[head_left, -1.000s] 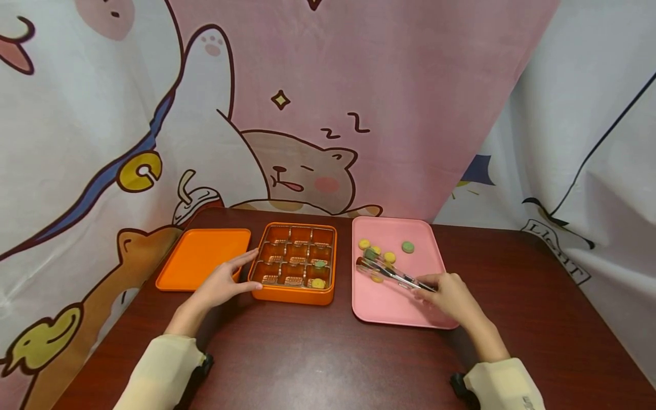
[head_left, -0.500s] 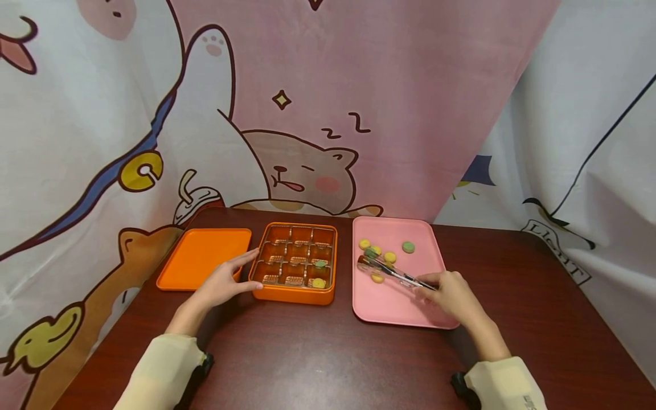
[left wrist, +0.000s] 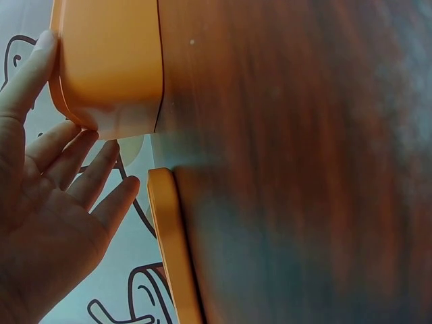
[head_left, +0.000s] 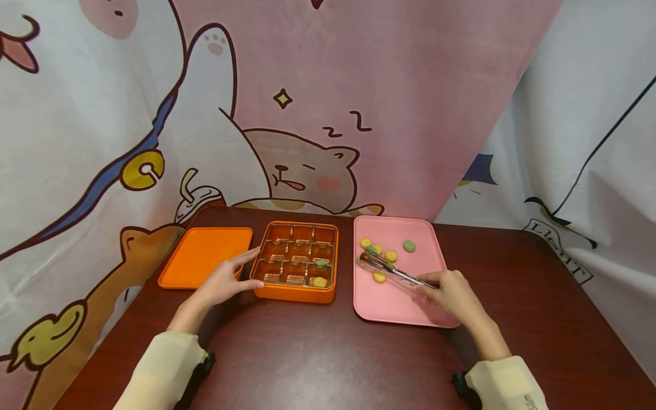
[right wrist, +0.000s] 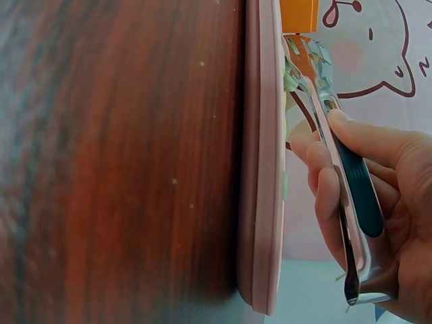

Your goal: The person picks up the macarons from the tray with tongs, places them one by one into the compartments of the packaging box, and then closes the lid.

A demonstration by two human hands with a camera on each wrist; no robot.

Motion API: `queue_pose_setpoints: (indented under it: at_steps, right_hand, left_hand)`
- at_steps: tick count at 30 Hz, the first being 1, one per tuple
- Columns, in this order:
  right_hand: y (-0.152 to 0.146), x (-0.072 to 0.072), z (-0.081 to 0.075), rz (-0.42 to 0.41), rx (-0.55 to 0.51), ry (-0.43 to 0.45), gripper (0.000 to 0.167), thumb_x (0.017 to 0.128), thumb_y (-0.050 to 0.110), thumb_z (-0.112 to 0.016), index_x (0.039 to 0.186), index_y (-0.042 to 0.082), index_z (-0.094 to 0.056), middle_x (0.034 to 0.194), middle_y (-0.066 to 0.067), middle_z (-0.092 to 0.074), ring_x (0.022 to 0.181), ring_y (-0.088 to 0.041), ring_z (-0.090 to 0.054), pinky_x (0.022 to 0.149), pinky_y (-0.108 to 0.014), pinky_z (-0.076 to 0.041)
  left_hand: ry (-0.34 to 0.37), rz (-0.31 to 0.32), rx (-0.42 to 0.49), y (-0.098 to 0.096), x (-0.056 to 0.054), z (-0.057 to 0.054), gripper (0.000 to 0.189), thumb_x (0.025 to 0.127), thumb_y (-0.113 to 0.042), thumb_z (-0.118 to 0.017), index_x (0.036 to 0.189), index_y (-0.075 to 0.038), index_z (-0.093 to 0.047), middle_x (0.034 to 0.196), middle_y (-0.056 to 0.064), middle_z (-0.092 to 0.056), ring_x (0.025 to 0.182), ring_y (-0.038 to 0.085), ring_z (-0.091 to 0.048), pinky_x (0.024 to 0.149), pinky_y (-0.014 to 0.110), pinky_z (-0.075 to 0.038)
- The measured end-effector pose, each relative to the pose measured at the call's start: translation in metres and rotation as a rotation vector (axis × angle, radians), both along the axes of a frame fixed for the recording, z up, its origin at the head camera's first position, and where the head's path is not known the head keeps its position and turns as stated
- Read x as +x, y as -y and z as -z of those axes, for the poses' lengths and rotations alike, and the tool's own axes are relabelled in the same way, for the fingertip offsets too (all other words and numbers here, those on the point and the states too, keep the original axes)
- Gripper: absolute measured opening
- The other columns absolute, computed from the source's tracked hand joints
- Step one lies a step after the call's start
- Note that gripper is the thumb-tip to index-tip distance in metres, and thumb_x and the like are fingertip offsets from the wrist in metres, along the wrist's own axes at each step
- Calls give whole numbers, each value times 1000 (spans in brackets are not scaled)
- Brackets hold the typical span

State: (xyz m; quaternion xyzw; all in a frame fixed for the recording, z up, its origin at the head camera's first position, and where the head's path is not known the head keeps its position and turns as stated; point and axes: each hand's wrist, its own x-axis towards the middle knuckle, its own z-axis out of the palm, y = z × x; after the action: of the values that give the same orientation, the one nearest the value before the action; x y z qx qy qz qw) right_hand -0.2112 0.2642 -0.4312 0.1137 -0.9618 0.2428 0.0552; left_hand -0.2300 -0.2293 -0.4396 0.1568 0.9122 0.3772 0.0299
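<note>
In the head view my left hand [head_left: 225, 283] touches the left side of an orange box [head_left: 294, 293], fingers spread and thumb at its front corner. The left wrist view shows those fingertips along the box's wall [left wrist: 111, 67]. Inside the box is a clear divider with several compartments; a green macaron [head_left: 321, 263] and a yellow macaron [head_left: 320, 282] lie in its right column. My right hand [head_left: 451, 293] grips metal tongs [right wrist: 358, 182]. Their tips reach over the left part of a pink tray [head_left: 394, 304], beside a green macaron [head_left: 360, 259] and several others.
An orange lid [head_left: 205, 259] lies left of the box. Another green macaron [head_left: 409, 246] sits apart toward the tray's back right. Yellow macarons [head_left: 379, 277] lie near the tongs. A patterned curtain [head_left: 410, 114] hangs behind the dark wooden table [head_left: 307, 353].
The tongs' arms have come closer together over the tray's left side, and a green macaron now shows beside their tips. My left hand stays at the box.
</note>
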Motion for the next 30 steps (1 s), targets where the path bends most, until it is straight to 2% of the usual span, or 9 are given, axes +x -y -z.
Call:
queue_pose_setpoints:
  at_steps: [2,5,16,24,30]
  right_hand:
    - [0,0,0,-1,-5,9,22,86,13,-76,104,1,-78,62,2,-66,56,-9,-49,50,-21,-34]
    - [0,0,-1,-6,-11,2,21,86,12,-76,104,1,-78,61,3,-65,56,-7,-49,50,-21,-34]
    - [0,0,-1,-4,-42,-5,21,87,11,-76,105,1,-78,65,0,-68,56,-7,-53,48,-20,-37]
    - [1,-2,-3,-7,-51,-42,19,86,11,-76,103,3,-78,62,2,-68,55,-5,-54,49,-20,-39]
    - [3,-2,-5,-10,-94,-29,20,87,13,-76,104,3,-78,68,-2,-72,57,-6,-59,50,-20,-42]
  left_hand:
    - [-5,2,-3,0,0,0,85,86,-36,-78,154,-6,-38,161,17,-35,148,44,-29,115,65,-30]
    - [-7,4,-6,0,0,0,84,86,-37,-78,154,-5,-38,160,17,-36,148,45,-30,114,65,-30]
    - [-10,14,-8,1,-1,0,83,87,-36,-77,153,-5,-38,160,17,-36,147,45,-30,114,65,-30]
    - [4,3,4,0,-1,-1,85,85,-33,-79,153,-6,-39,161,15,-36,148,44,-29,116,66,-27]
    - [8,7,6,1,-1,-1,85,84,-34,-80,154,-6,-38,161,14,-36,149,42,-28,116,65,-27]
